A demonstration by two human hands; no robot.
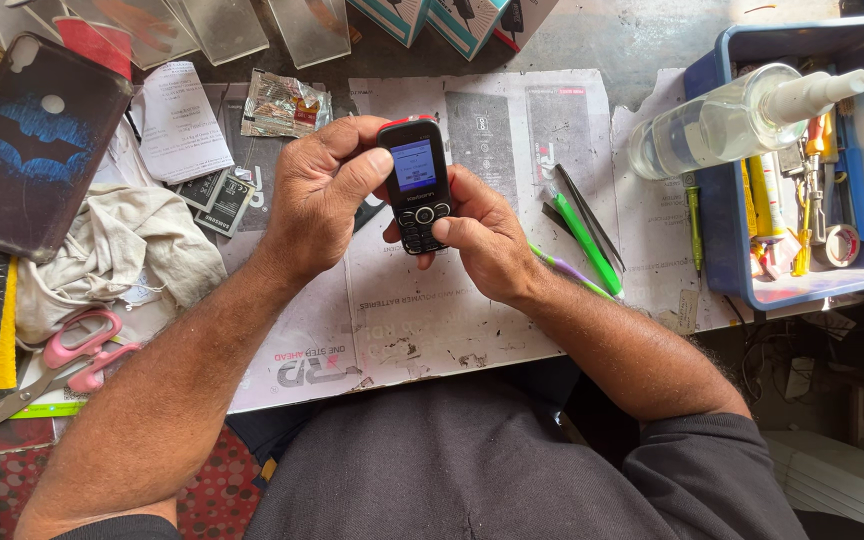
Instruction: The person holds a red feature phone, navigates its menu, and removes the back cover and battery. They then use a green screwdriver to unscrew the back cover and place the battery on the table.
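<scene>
While you look down at the bench, both your hands meet around a small black keypad phone with a red edge and a lit blue screen, held above the printed paper sheets that cover the table. Your left hand is curled around the phone's upper left side, thumb lying along the edge by the screen. Your right hand cups it from below on the right, fingers closed behind it and thumb pressed on the keypad. Just right of that hand lie a green tool, a purple one and dark tweezers. Further right stands a blue tray with a clear spray bottle resting across it. At your left lie a crumpled cloth, pink-handled scissors and a dark phone cover.
</scene>
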